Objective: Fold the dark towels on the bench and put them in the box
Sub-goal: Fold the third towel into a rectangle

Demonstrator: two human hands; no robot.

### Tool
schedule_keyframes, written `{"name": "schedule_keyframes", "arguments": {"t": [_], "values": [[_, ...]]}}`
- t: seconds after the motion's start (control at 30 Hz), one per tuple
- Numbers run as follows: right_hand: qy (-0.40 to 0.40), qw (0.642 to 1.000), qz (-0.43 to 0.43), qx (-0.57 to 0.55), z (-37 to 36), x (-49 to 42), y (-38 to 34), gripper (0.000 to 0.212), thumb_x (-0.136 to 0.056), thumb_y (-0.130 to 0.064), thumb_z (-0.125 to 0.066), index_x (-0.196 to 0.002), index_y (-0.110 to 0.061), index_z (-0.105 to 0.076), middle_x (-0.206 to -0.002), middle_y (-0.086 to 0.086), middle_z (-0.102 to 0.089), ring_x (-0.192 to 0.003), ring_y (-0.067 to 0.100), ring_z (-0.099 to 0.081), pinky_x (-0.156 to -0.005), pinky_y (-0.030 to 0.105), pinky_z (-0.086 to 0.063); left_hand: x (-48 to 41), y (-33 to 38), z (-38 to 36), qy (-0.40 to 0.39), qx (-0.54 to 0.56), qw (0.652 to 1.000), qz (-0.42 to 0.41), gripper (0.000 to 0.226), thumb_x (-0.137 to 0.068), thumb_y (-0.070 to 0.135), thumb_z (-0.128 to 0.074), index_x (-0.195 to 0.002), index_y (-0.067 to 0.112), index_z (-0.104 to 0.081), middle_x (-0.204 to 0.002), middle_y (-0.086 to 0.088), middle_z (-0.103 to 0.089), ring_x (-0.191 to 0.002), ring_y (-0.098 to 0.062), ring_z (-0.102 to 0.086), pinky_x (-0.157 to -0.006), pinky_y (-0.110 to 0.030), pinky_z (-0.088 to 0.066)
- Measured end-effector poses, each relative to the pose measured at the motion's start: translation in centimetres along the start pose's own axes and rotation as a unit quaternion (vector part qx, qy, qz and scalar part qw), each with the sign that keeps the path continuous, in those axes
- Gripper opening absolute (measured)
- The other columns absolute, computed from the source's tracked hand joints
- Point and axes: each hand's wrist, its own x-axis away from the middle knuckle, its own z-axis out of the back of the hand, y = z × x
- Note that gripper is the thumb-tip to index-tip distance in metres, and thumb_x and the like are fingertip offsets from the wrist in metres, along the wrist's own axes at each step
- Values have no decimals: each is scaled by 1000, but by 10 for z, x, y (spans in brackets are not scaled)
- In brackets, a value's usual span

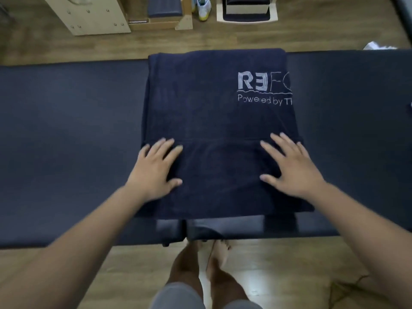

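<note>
A dark navy towel (pixel 207 103) with white lettering lies spread across the dark padded bench (pixel 66 134), reaching from its far edge to its near edge. A folded edge runs across the towel about two thirds of the way down. My left hand (pixel 156 170) rests flat on the towel's near left part, fingers apart. Flat on the near right part lies my right hand (pixel 289 168), fingers spread too. Neither hand grips the cloth. A white box (pixel 247 10) holding dark fabric stands on the floor beyond the bench.
Wooden floor lies beyond and in front of the bench. Pale wooden furniture (pixel 98 16) and a pair of shoes (pixel 202 7) stand at the back. Something white (pixel 379 45) pokes out behind the bench at the right. My bare feet (pixel 200 253) stand at the bench's near edge.
</note>
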Motion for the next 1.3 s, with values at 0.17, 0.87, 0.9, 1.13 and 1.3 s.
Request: {"name": "schedule_keyframes", "arguments": {"t": [0.17, 0.87, 0.9, 1.13, 1.3], "values": [[-166, 983, -57, 59, 16, -47, 8, 109, -73, -64, -74, -157, -31, -14, -154, -2, -39, -143, 25, -34, -112, 52, -26, -61, -4, 20, -187, -23, 980, 60, 114, -66, 66, -76, -154, 20, -21, -156, -1, -32, -146, -25, -26, -118, -58, -10], [-90, 964, -126, -217, -77, 235, 8, 29, -73, 2, -81, -84, -21, -69, -90, -2, -69, -82, 17, -64, -71, 19, -45, 211, 21, -47, -100, 289, 952, 21, 30, -66, 19, -74, -75, 35, -51, -65, 13, -59, -60, -2, -54, -55, -29, -40], [-86, 947, -142, -276, -64, 230, 12, 28, -74, 4, -82, -77, -21, -70, -85, -2, -71, -76, 12, -63, -65, 11, -42, 209, 16, -37, -119, 393, 911, 42, 26, -62, 17, -74, -69, 29, -52, -60, 13, -54, -56, 1, -48, -55, -26, -38], [143, 709, -215, -657, -8, 147, 22, 41, -58, -34, -82, -94, -20, -68, -82, -11, -74, -73, 3, -69, -62, 16, -57, 144, -13, -5, 50, 739, 655, 151, 22, -92, -3, -54, -82, 16, -53, -79, 1, -63, -73, -9, -60, -65, -19, -47], [71, 777, -322, -537, -64, 102, 15, 22, -92, -25, -71, -112, -17, -69, -106, 0, -73, -86, 12, -67, -75, 30, -54, 106, -8, -44, -4, 726, 629, 276, 21, -98, 11, -55, -116, 6, -65, -118, -14, -71, -111, -28, -67, -88, -33, -55]]}}
